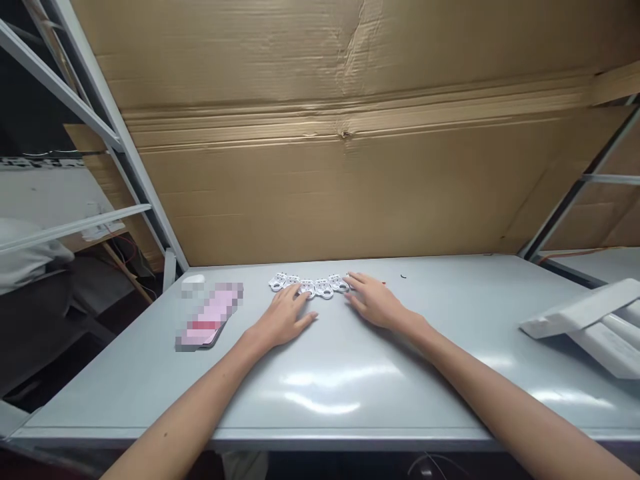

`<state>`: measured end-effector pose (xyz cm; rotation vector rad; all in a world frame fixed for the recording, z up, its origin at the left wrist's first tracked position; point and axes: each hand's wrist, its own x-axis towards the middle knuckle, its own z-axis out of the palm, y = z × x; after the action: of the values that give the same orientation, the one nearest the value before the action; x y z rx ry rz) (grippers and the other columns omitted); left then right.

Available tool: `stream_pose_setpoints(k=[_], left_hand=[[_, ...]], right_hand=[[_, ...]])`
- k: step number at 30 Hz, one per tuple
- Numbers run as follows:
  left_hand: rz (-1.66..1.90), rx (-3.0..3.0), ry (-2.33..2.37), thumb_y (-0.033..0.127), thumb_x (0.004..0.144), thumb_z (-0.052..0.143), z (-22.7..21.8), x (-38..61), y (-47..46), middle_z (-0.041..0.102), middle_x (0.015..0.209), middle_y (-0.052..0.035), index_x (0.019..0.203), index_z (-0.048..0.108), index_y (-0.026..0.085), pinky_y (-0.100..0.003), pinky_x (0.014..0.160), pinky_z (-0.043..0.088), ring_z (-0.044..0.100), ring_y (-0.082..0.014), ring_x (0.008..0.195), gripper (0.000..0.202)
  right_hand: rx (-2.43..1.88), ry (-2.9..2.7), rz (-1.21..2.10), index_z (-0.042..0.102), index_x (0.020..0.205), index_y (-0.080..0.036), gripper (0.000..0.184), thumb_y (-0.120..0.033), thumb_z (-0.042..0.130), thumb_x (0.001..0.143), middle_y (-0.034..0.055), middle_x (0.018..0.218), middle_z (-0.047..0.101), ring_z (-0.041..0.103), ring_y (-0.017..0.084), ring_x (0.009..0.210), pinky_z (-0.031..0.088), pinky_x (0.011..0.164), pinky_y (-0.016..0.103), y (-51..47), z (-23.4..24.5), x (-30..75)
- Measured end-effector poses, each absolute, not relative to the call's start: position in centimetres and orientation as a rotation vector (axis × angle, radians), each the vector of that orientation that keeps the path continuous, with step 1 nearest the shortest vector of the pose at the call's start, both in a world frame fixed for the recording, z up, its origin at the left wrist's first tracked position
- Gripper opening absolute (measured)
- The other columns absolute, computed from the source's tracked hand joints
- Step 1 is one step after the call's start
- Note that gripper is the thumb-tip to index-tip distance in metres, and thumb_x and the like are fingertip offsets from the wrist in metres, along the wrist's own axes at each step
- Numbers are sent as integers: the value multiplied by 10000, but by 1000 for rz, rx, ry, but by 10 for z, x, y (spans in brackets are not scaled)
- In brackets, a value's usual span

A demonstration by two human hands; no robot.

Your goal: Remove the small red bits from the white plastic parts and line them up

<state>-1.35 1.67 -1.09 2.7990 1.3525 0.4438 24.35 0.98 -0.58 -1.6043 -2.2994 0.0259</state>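
A row of several small white plastic parts with round holes (314, 287) lies across the far middle of the grey table (320, 400). My left hand (283, 317) rests palm down with its fingertips on or just against the row's middle. My right hand (374, 301) lies palm down at the row's right end, its fingers spread and touching the nearest part. Neither hand holds anything. The hands hide the near edges of some parts.
A pink flat packet (210, 317), partly blurred out, and a white computer mouse (193, 283) lie left on the table. White foam packing bars (585, 327) sit at the right edge. A cardboard sheet (320, 180) stands behind the table within a metal shelf frame (105, 127).
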Motion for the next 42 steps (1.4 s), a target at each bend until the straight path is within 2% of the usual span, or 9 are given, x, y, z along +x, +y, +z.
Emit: stream_pose_setpoints(k=[4,8,14,20,25,30,37,42], left_hand=[[401,2762,1360,466,983,483,-9,-13,15,395,1510,-199,1363,513,151,-529,1141,314,329,-349,1427,494],[401,2751,1352,478,986,472,-6,-12,13,376,1529,-186,1383,495,171,-530,1139,317,332,-345,1427,502],[414,2740,1347,483,983,472,-8,-12,14,377,1525,-194,1387,495,172,-537,1137,320,334,-355,1426,510],[442,2754,1332,478,979,483,-12,-13,17,385,1525,-178,1371,509,187,-540,1136,318,341,-346,1423,489],[378,2766,1362,467,990,464,-10,-12,15,369,1526,-201,1396,481,168,-541,1129,324,332,-354,1425,504],[399,2771,1359,465,982,476,-12,-13,15,386,1518,-184,1381,491,183,-536,1130,327,339,-349,1422,489],[442,2800,1298,449,982,476,-11,-13,15,489,1436,-167,1352,514,184,-513,1114,351,418,-328,1362,457],[442,2784,1377,449,978,471,-7,-13,15,451,1467,-181,1346,512,170,-513,1122,334,374,-333,1396,463]], right_hand=[[-1597,-2389,73,459,1460,-155,566,-462,380,992,164,1528,421,343,337,1426,316,1133,487,6,-15,233],[-1604,-2414,91,402,1505,-216,612,-546,335,993,148,1580,336,249,357,1466,259,1148,524,12,-21,232],[-1607,-2418,69,428,1491,-229,618,-572,313,990,153,1570,354,280,361,1451,234,1152,535,15,-17,234],[-1610,-2428,134,362,1528,-217,695,-630,277,975,130,1608,273,190,348,1487,205,1173,522,17,-20,235],[-1603,-2459,94,415,1503,-201,638,-565,333,985,121,1582,340,252,361,1465,246,1165,514,14,-16,238],[-1534,-2464,62,497,1450,-187,589,-524,377,981,136,1532,424,339,358,1427,309,1140,524,8,-12,241],[-1469,-2452,49,535,1413,-213,536,-496,380,986,109,1489,490,391,334,1400,331,1136,509,5,-11,239],[-1585,-2343,62,527,1400,-155,541,-473,363,995,143,1475,499,445,329,1363,363,1112,481,1,-3,237]])
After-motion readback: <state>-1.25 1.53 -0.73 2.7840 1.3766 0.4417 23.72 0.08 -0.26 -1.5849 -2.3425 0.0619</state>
